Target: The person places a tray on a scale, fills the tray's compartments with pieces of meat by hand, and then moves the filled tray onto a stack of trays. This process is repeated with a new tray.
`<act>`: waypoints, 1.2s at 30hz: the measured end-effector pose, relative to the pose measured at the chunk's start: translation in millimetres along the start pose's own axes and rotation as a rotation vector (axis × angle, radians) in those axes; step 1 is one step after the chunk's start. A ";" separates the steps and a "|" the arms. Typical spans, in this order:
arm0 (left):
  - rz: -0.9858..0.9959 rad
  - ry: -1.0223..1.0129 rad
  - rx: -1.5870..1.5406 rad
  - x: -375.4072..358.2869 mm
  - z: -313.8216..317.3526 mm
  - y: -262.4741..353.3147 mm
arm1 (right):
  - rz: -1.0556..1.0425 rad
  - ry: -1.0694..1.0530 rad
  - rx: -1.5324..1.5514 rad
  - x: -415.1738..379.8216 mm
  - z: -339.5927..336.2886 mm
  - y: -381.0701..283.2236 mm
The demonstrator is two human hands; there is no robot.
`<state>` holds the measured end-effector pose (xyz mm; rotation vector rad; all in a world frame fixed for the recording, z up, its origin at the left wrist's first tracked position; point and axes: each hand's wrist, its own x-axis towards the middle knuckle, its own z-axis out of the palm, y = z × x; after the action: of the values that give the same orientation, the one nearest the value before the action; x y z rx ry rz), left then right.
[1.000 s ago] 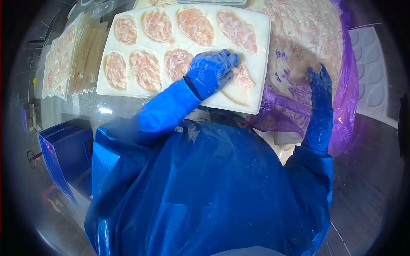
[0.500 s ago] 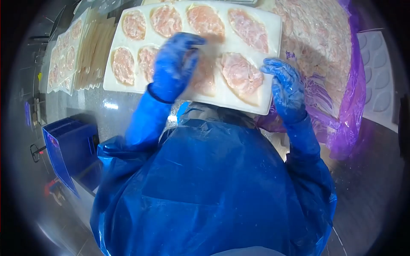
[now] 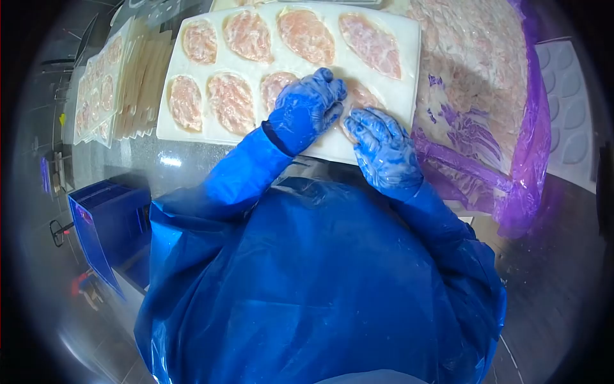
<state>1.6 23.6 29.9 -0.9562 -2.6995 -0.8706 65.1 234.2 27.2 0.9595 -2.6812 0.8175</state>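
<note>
Head view: both gloved hands rest on the near right pocket of the white moulded tray (image 3: 409,57) on the desk (image 3: 147,160). Left hand (image 3: 307,109) and right hand (image 3: 384,150) lie flat, fingers loosely spread, pressing a raw meat portion (image 3: 361,96). A purple bag of meat (image 3: 480,96) lies just beside the tray.

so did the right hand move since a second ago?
Yes. The right hand left the purple bag and came leftward onto the white tray, beside the left hand.
</note>
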 end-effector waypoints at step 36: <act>-0.411 0.084 -0.800 -13.0 -65.2 -39.0 | 0.044 -0.186 0.056 8.9 -25.0 -6.7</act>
<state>-15.6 -45.0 60.7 -0.4129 -2.5044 -2.1039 62.0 239.1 54.0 1.0412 -2.8601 0.8552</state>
